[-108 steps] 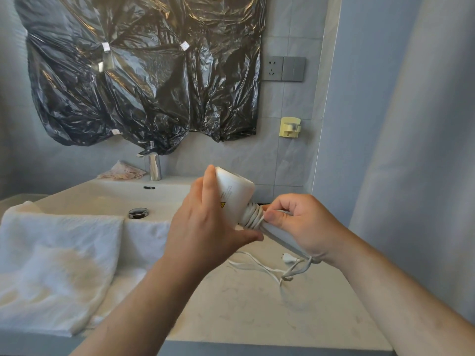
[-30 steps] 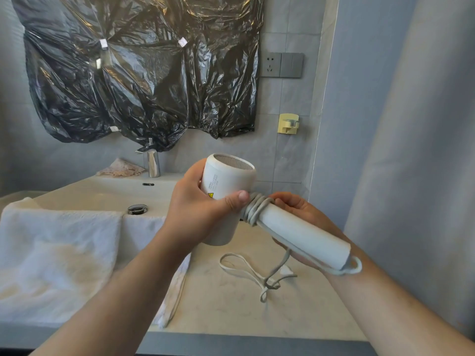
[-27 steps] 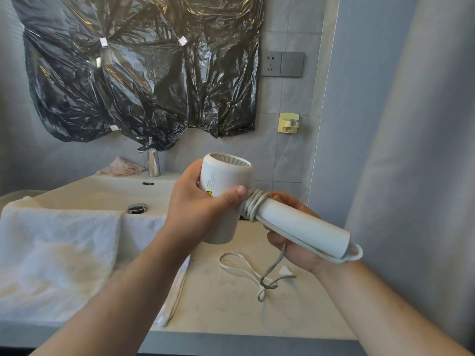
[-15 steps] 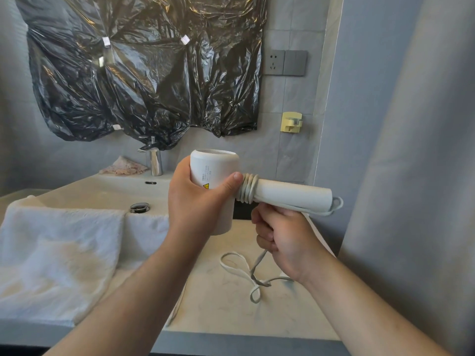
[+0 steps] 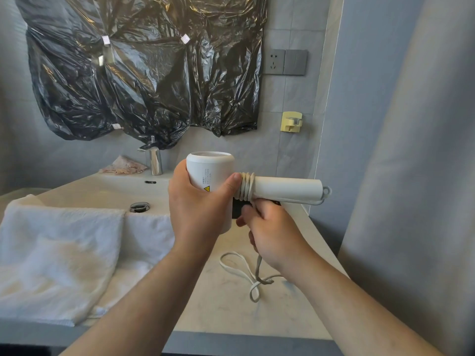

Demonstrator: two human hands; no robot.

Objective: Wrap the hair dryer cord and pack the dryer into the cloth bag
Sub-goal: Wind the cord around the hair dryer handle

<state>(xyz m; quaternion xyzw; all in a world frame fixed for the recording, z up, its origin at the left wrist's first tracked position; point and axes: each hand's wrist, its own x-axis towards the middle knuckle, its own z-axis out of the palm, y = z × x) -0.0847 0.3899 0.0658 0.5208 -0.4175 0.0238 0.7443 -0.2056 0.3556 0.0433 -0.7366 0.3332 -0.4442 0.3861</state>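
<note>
Your left hand grips the hair dryer above the counter, your right hand clasps the cord; a few turns ring the handle, slack awaits winding, cloth bag unseen.

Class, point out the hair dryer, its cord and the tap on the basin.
hair dryer (image 5: 285, 187): head view, middle of its handle.
cord (image 5: 246, 186): head view, coils wound round the handle.
tap (image 5: 154, 161): head view, its chrome upright body.
</note>
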